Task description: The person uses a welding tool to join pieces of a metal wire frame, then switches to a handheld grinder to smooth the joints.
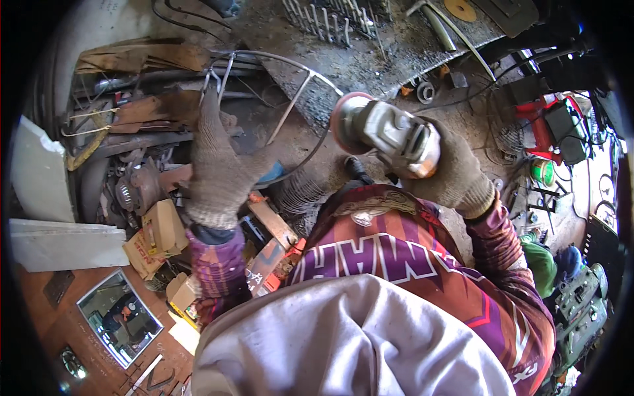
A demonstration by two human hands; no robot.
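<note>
My right hand [456, 168], in a brown knit glove, grips an angle grinder [399, 135] by its body. The grinder's reddish-rimmed disc [350, 122] meets or nearly meets a thin round metal frame [277, 61] at the bench corner. Short struts branch off the frame's ring, and its lower left portion passes behind my left hand. That left hand [224, 152], gloved the same way, holds the frame's left side, thumb toward the ring's inside. Its fingertips are partly hidden among the bars.
Ahead is a grimy metal workbench [386, 66] with upright rods and a loose pipe [439, 28]. Scrap wood [148, 112], a cardboard box [157, 237] and a framed mirror [120, 318] lie left. At right are a red machine [545, 125], cables and a person in green [538, 264].
</note>
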